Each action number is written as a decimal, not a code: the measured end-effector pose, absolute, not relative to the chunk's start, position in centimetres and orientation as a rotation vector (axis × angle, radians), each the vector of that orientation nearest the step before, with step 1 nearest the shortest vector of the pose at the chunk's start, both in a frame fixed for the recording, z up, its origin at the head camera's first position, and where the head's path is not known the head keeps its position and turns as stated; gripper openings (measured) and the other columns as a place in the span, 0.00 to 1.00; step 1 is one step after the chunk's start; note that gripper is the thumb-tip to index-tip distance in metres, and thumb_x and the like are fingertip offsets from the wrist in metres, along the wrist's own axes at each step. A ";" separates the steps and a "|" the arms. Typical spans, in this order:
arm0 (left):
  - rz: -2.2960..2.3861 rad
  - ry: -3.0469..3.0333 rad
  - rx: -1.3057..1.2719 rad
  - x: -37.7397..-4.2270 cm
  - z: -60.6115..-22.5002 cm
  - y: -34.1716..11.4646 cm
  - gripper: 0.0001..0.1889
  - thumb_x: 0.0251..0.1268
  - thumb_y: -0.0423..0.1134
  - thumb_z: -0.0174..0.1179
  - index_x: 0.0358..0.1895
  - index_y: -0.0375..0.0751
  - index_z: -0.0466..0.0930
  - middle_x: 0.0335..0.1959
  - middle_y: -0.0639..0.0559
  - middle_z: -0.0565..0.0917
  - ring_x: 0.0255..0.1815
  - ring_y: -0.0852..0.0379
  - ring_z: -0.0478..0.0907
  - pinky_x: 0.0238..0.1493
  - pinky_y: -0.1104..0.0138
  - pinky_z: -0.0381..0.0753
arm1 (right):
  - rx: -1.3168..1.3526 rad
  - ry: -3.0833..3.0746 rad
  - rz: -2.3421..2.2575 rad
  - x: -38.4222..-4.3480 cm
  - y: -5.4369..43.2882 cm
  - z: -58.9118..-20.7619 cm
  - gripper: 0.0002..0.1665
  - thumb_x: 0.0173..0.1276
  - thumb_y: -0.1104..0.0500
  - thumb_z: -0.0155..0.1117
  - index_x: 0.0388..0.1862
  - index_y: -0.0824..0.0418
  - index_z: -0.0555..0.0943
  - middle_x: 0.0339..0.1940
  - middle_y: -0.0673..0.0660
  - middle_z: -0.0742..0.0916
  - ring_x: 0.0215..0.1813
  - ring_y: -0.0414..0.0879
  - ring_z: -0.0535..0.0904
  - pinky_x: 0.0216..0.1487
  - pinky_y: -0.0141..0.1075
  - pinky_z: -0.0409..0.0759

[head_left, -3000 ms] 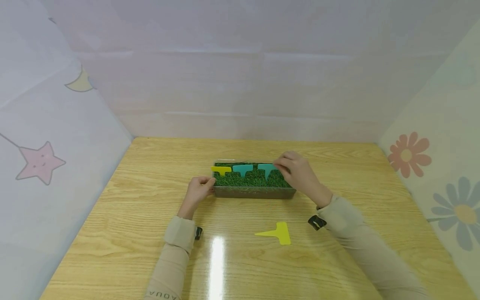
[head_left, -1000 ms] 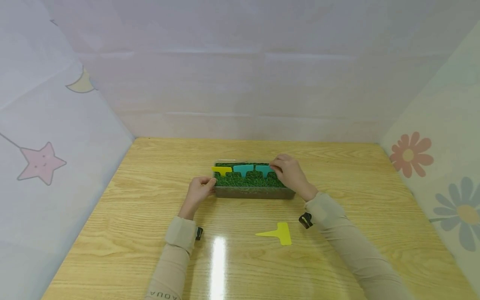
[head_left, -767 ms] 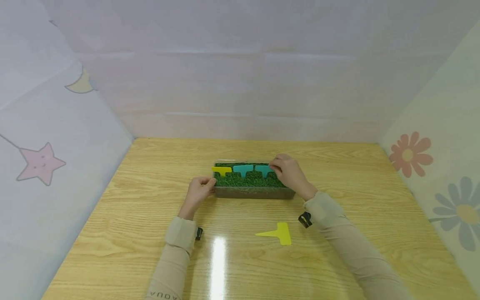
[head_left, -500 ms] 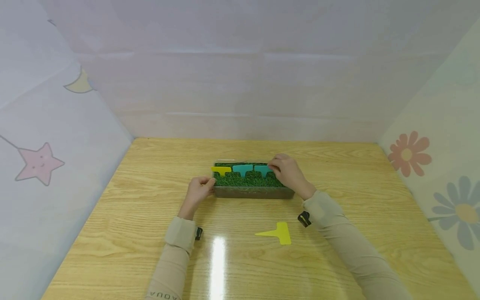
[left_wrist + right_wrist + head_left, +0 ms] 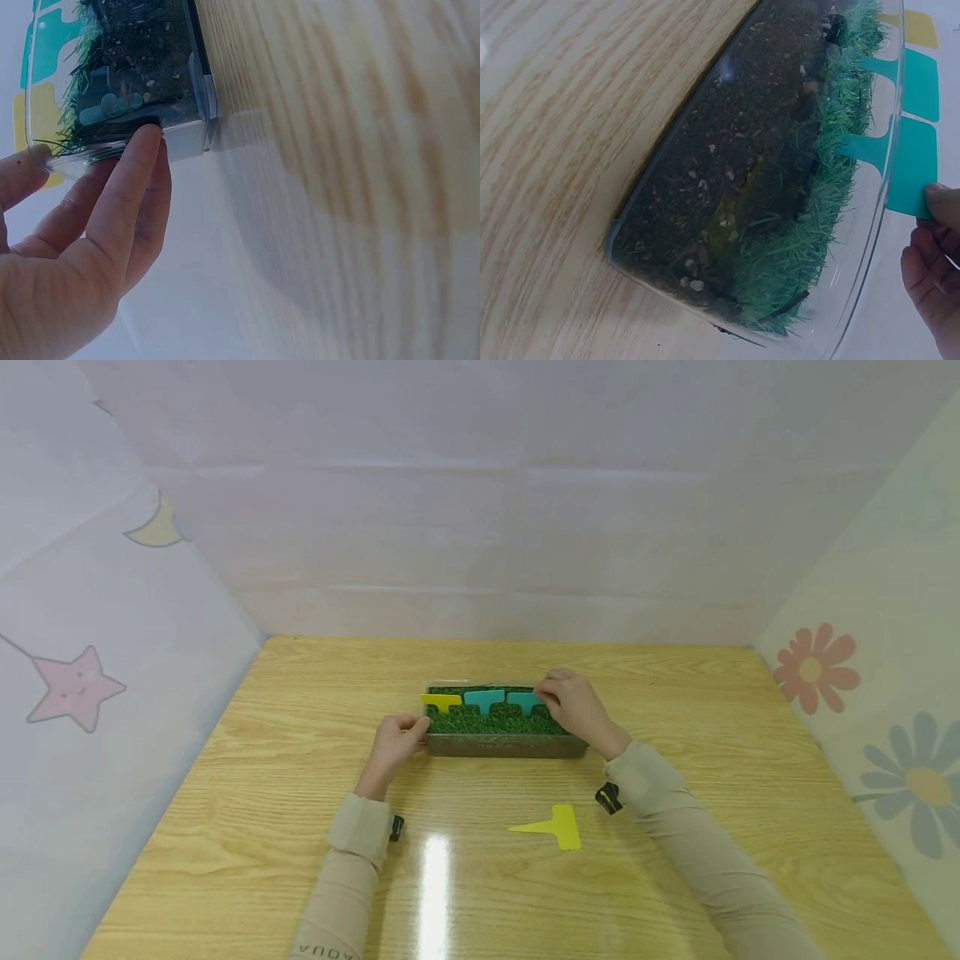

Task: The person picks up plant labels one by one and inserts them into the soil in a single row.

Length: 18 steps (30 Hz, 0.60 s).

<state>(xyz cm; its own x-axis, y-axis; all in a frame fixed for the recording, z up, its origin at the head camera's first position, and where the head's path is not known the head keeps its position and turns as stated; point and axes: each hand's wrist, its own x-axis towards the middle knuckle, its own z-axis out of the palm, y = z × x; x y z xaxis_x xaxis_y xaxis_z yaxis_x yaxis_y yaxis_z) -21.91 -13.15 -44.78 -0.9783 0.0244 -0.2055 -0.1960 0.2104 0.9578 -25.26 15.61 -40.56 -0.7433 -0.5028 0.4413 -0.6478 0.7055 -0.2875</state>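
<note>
A clear plastic planter [image 5: 510,746] full of dark soil and green grass sits on the table. My left hand [image 5: 396,747] grips its left end, thumb at the rim and fingertips [image 5: 142,150] against the end wall. My right hand [image 5: 581,706] pinches the right edge of a turquoise T-shaped plant label [image 5: 911,166], whose stem runs down into the grass. Left of it a second turquoise label [image 5: 484,699] and a yellow label [image 5: 442,702] stand in a row in the grass. Another yellow label [image 5: 564,827] lies flat on the table in front, its point to the left.
The wooden table [image 5: 300,693] ends at a pale back wall [image 5: 487,552]. Patterned panels with a pink star [image 5: 75,688] on the left and flowers [image 5: 816,668] on the right flank it. Black wrist cameras [image 5: 609,797] show by both cuffs.
Compared with three seconds ago, my right hand has shifted left, with the turquoise label now closer to its neighbour. My left hand and the planter have stayed in place.
</note>
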 end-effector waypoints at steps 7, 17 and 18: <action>1.860 2.302 -0.158 -21.9 -44.9 -13.1 0.16 0.68 0.35 0.49 0.50 0.23 0.75 0.49 0.32 0.74 0.44 0.43 0.77 0.47 0.57 0.78 | 0.852 -2.616 0.656 -25.0 16.1 -40.5 0.08 0.59 0.68 0.63 0.38 0.69 0.82 0.31 0.58 0.81 0.30 0.48 0.76 0.30 0.39 0.75; 1.861 2.317 -0.159 -21.8 -44.7 -13.0 0.16 0.69 0.35 0.49 0.50 0.22 0.74 0.50 0.31 0.74 0.45 0.42 0.77 0.45 0.59 0.79 | 0.853 -2.522 0.683 -24.4 16.7 -40.2 0.11 0.58 0.66 0.65 0.40 0.67 0.82 0.35 0.59 0.82 0.34 0.50 0.77 0.32 0.40 0.77; 1.863 2.313 -0.163 -21.8 -44.7 -13.1 0.17 0.69 0.35 0.49 0.50 0.22 0.74 0.50 0.31 0.74 0.46 0.42 0.77 0.45 0.59 0.79 | 0.855 -2.518 0.692 -24.3 16.7 -40.2 0.11 0.57 0.66 0.65 0.40 0.67 0.82 0.36 0.59 0.82 0.35 0.51 0.77 0.32 0.41 0.77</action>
<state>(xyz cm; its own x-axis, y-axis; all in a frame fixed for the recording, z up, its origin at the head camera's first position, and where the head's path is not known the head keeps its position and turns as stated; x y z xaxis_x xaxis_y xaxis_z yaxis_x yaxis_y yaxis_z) -21.82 -13.05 -44.66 -0.9801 0.0197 -0.1975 -0.1888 0.2149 0.9582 -24.31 16.72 -40.22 -0.7372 -0.4519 0.5024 -0.6451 0.6918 -0.3243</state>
